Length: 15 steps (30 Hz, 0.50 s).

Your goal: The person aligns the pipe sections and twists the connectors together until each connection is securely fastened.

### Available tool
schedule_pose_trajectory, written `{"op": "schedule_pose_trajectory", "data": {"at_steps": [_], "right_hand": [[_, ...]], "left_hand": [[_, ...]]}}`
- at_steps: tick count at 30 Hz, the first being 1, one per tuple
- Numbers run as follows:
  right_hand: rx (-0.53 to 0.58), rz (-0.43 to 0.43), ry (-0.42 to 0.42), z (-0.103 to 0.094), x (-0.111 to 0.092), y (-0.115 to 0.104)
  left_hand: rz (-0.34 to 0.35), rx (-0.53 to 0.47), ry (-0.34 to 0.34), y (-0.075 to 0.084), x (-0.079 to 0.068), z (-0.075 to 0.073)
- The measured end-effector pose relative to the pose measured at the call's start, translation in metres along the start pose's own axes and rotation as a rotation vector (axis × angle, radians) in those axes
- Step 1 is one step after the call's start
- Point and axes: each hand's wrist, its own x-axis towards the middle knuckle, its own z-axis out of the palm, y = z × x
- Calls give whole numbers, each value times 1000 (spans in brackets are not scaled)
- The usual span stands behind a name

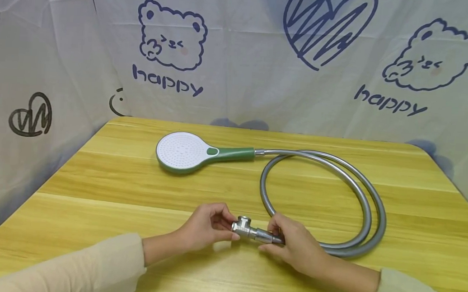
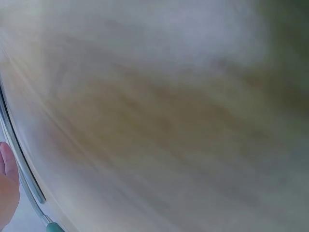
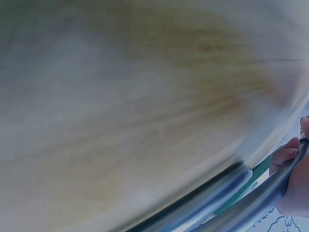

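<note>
A metal tee fitting (image 1: 243,226) sits at the end of a grey shower hose (image 1: 370,205), near the front of the table. Thumb and fingers of my left hand (image 1: 206,225) pinch the fitting's left end. My right hand (image 1: 298,245) grips the hose end at its metal connector (image 1: 263,236), just right of the fitting. From there the hose loops round to the back and joins the green handle of a shower head (image 1: 182,150), which lies with its white spray face up. In the right wrist view the fingers (image 3: 285,154) curl by the hose (image 3: 260,203).
The yellow wood-grain table (image 1: 132,202) carries the hose and shower head. Behind it hangs a white cloth (image 1: 243,74) with drawn bears and hearts, which also covers the sides. A blurred pale surface fills most of both wrist views.
</note>
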Motion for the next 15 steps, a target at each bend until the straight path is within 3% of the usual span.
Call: {"op": "schedule_pose_trajectory", "data": {"at_steps": [15], "right_hand": [[-33, -62, 60, 0, 0, 1]], "left_hand": [[-1, 1, 6, 1, 1, -1]]}}
